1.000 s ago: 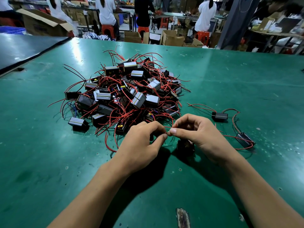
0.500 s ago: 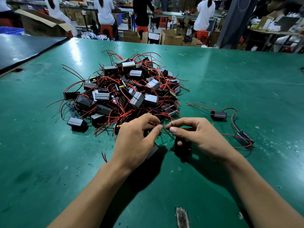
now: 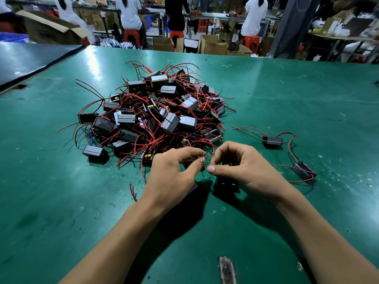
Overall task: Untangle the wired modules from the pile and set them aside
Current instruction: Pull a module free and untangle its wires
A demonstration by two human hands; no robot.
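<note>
A pile of small black modules with tangled red wires (image 3: 155,115) lies on the green table (image 3: 287,103). At the pile's near edge my left hand (image 3: 172,177) and my right hand (image 3: 244,167) meet, each pinching a thin red wire (image 3: 208,155) between thumb and fingers. A black module (image 3: 226,184) sits in shadow under my right hand, and another dark module corner shows under my left palm. Two separated modules lie to the right: one (image 3: 272,141) farther back, one (image 3: 303,170) nearer, both with red wires.
A worn patch (image 3: 226,269) marks the table's near edge. A darker table (image 3: 30,58) adjoins at the far left. Beyond the far edge are cardboard boxes (image 3: 213,45), red stools and several people at benches.
Both hands have shifted slightly toward the pile. The pinched wire now arcs up in a small loop between my fingertips, and a module has come under my left palm.
</note>
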